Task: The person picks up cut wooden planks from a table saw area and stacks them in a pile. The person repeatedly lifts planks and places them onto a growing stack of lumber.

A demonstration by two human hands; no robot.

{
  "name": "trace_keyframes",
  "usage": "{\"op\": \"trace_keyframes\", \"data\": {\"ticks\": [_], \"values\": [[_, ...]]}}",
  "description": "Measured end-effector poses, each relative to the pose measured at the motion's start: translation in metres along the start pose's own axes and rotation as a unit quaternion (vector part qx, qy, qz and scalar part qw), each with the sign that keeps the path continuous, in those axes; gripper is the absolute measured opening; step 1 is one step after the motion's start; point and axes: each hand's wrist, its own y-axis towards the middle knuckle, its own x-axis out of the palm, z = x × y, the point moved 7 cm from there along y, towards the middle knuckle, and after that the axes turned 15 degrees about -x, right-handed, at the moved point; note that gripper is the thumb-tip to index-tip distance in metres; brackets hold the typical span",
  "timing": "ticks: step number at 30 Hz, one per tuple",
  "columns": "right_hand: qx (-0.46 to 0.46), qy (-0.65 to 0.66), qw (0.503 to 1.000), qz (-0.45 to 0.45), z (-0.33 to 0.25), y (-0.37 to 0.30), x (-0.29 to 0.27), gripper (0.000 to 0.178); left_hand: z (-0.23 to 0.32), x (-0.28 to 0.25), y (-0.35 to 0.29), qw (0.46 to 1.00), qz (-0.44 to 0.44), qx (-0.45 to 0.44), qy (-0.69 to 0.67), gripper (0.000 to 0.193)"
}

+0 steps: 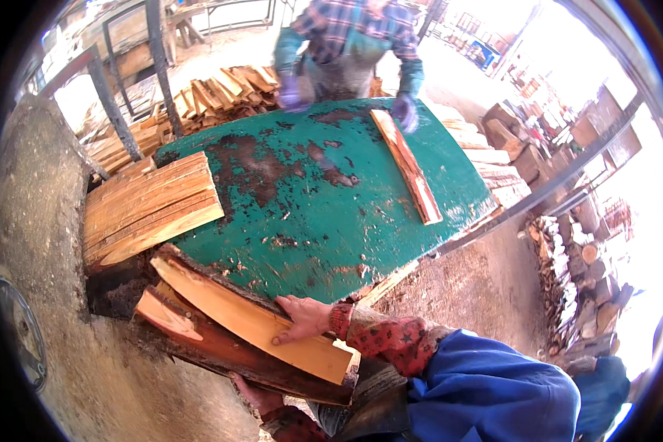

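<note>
Two bark-edged wooden slabs lie together at the near left corner of a green table. My right hand (pixel 302 318) rests across the upper, pale-faced slab (pixel 250 313), fingers over its far edge and thumb on its face. Lower down, my left hand (pixel 258 394) grips the near edge of the dark, bark-covered slab (pixel 232 352), its fingers partly hidden underneath. The slabs' left ends lie by a stack of sawn boards (pixel 151 205). Across the table, a co-worker's purple-gloved hand (pixel 405 112) is at the far end of a narrow board (pixel 409 168); the other glove (pixel 293 96) is blurred.
The green table top (pixel 302 250) carries bark crumbs and dark worn patches. Cut wood (pixel 214 96) is heaped behind it, with stacked pieces (pixel 482 151) beyond its right side. A metal rail (pixel 567 173) runs along the right. Logs (pixel 593 254) are piled farther right.
</note>
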Motion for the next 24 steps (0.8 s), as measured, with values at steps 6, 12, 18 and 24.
{"op": "trace_keyframes", "data": {"ticks": [6, 12, 18, 24], "values": [[0.025, 0.071, 0.994, 0.08, -0.004, -0.042, 0.032, 0.106, 0.011, -0.015, -0.004, 0.993, -0.021, -0.09, 0.069, 0.078], [0.017, 0.229, 0.968, 0.097, -0.009, -0.06, 0.039, 0.106, 0.01, -0.009, -0.013, 0.983, -0.072, -0.11, 0.131, 0.072], [0.042, 0.333, 0.939, 0.074, 0.027, -0.055, 0.051, 0.117, -0.006, 0.044, -0.035, 0.973, -0.058, -0.092, 0.205, 0.075], [0.005, 0.406, 0.91, 0.08, 0.009, -0.093, 0.071, 0.118, -0.038, 0.067, -0.062, 0.983, -0.058, -0.07, 0.161, 0.076]]}}
